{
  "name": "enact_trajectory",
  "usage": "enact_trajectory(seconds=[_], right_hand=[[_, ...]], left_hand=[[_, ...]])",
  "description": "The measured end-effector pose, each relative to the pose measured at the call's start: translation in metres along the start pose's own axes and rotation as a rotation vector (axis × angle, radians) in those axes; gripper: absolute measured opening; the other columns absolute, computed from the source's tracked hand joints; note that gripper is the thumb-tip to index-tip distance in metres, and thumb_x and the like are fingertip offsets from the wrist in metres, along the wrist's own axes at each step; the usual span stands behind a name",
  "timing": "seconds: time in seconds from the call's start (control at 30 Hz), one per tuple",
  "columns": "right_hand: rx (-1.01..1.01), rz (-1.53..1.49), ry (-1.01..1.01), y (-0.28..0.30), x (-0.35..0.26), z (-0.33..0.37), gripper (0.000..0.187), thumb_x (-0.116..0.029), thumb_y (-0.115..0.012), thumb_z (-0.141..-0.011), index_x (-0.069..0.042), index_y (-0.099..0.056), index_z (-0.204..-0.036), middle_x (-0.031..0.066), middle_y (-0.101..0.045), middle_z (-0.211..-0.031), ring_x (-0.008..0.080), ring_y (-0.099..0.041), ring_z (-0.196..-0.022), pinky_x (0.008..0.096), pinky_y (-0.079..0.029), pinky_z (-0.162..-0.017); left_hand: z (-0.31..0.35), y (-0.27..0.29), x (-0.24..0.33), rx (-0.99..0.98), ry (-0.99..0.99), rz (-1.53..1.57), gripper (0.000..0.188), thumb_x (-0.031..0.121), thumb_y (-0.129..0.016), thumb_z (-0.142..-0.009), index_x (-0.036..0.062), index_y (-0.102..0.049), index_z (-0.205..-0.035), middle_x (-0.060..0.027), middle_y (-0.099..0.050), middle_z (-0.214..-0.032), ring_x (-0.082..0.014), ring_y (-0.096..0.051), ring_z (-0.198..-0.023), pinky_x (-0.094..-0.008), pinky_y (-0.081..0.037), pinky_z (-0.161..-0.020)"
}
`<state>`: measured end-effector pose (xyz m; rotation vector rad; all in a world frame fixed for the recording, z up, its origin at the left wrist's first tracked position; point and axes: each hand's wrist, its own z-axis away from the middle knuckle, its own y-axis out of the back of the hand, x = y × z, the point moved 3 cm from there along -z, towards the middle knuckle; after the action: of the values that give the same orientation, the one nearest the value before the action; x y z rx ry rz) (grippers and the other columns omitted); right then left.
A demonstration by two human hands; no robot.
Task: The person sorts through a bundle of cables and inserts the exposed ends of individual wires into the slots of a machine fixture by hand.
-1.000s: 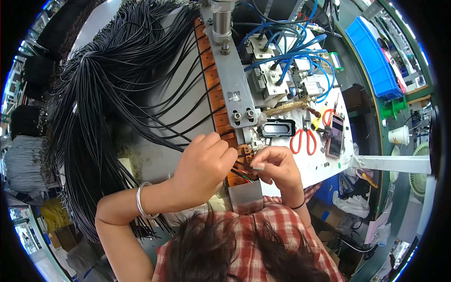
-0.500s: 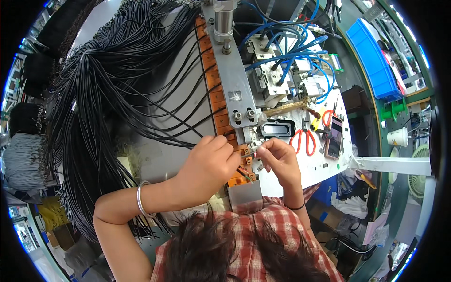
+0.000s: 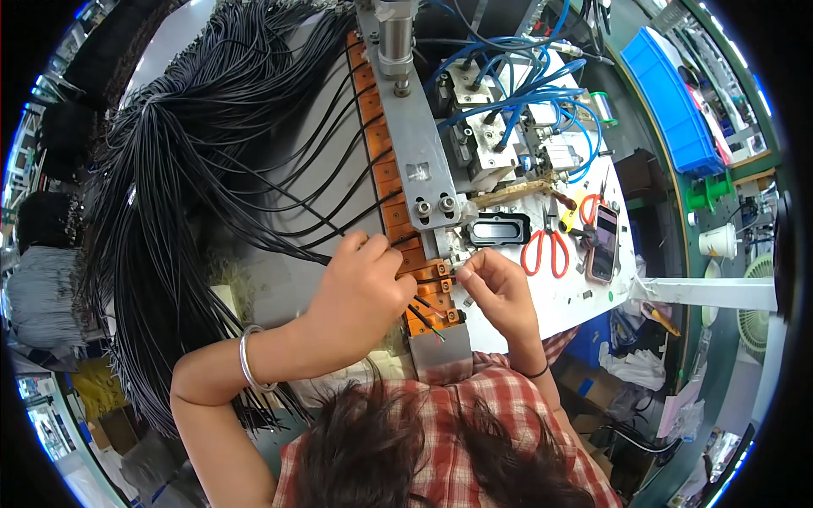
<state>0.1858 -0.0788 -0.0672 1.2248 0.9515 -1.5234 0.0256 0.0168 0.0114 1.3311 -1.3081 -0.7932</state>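
Note:
My left hand [image 3: 360,284] is closed round a black cable [image 3: 309,254] that comes from the big bundle [image 3: 169,161] on the left. Under its fingers, short cable ends with coloured wires [image 3: 430,310] stick out over the near end of a row of orange blocks [image 3: 392,190]. Another dark length [image 3: 430,279] lies across a notched orange block there and runs toward my right hand [image 3: 501,292]. Thumb and forefinger of that hand are pinched together at the block's right side; whatever they hold is too small to name.
A grey metal bar [image 3: 415,144] with bolts and a cylinder stands over the blocks. Right of it are valve blocks with blue air hoses [image 3: 517,110], a black oblong housing [image 3: 500,229], red-handled scissors [image 3: 544,254] and a phone [image 3: 603,244]. A blue bin [image 3: 673,102] sits farther right.
My left hand has drawn slightly left, uncovering more of the orange block and the coloured wire ends. My right hand has shifted a little left and stays pinched. The view has moved slightly.

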Motion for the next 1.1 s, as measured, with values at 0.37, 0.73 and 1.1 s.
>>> enact_trajectory(seconds=[0.37, 0.73, 1.1], right_hand=[[-0.14, 0.002, -0.185, 0.01, -0.003, -0.005, 0.012, -0.011, -0.058, -0.09, -0.004, -0.052, -0.083, -0.0067, -0.048, -0.068, 0.0007, -0.041, -0.058, 0.0169, -0.031, -0.05], [0.156, 0.3, 0.079, -0.002, -0.024, 0.008, 0.009, -0.004, -0.062, -0.086, 0.001, -0.059, -0.093, -0.0041, -0.054, -0.072, 0.0022, -0.048, -0.061, 0.0174, -0.037, -0.054], [0.142, -0.158, 0.051, -0.01, -0.026, 0.009, 0.008, -0.002, -0.067, -0.081, 0.003, -0.066, -0.088, 0.0021, -0.064, -0.073, 0.0042, -0.057, -0.062, 0.0164, -0.044, -0.055]], left_hand=[[0.002, 0.001, 0.004, -0.055, -0.005, -0.048, 0.004, 0.006, -0.06, -0.059, 0.006, -0.056, -0.061, -0.0046, -0.05, -0.067, -0.0194, -0.049, -0.075, -0.0304, -0.037, -0.068], [0.004, -0.008, 0.0, 0.0, 0.091, 0.213, 0.021, 0.0, -0.06, -0.064, -0.0005, -0.06, -0.085, -0.0086, -0.054, -0.073, -0.0252, -0.052, -0.074, -0.0355, -0.04, -0.068], [-0.002, 0.003, 0.002, 0.037, 0.095, 0.197, 0.014, -0.001, -0.06, -0.063, 0.0017, -0.057, -0.077, -0.0078, -0.05, -0.07, -0.0254, -0.049, -0.075, -0.0359, -0.038, -0.066]])
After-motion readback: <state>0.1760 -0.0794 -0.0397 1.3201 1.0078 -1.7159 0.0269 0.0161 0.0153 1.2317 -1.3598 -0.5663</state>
